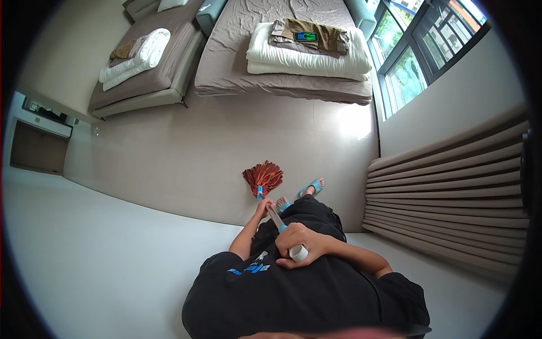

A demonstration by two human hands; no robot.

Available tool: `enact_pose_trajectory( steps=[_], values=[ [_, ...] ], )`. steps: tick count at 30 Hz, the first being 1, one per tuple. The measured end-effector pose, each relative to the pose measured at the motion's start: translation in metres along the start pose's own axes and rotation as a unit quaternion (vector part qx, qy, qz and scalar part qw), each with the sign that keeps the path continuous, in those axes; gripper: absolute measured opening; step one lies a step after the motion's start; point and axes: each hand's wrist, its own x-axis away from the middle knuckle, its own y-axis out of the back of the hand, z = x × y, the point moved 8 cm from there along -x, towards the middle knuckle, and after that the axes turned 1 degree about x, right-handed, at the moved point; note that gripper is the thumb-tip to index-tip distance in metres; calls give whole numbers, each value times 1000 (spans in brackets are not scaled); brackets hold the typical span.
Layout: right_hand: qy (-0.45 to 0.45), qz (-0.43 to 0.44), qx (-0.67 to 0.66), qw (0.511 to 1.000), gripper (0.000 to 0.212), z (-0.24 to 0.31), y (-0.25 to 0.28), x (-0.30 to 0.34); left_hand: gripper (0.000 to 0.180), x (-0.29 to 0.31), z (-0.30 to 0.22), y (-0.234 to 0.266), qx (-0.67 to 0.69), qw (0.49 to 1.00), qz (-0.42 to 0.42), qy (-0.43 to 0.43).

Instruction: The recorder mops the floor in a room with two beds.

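A mop (264,174) with a fanned-out head of red and orange strips rests on the floor in front of me, joined to its pole by a blue collar. My left hand (263,208) is closed around the pole, low down and not far above the collar. Higher up, near my chest, my right hand (297,238) grips the top of the pole. A white end cap (298,252) sticks out beneath the fingers of that hand. Between the two hands the pole slants down and away, passing in front of my black clothing.
Beyond the pale floor (220,141) stand two beds with brown sheets, a wide bed (226,79) and a narrower bed (183,53), each bearing a folded white quilt. A gathered brown curtain (440,192) hangs at right below a window (406,73). My feet wear blue sandals (302,191).
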Motion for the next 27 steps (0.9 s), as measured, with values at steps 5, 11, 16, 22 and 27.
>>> enact_pose_trajectory(
  steps=[5, 11, 16, 22, 27],
  values=[
    [11, -7, -10, 1000, 28, -2, 1, -1, 17, 1, -8, 3, 33, 999, -19, 25],
    [9, -14, 4, 1000, 28, -4, 4, 0, 17, 6, -20, 9, 7, 998, -43, -35],
    [-4, -22, 15, 1000, 28, -5, 6, 4, 17, 3, -15, 4, -1, 999, -35, -21],
    [-11, -25, 18, 999, 29, -6, 7, 8, 17, 2, -8, -1, 7, 998, -43, -37],
    [-6, -19, 20, 1000, 29, 0, 1, 7, 16, 2, 12, -3, 52, 998, -42, -19]
  ],
)
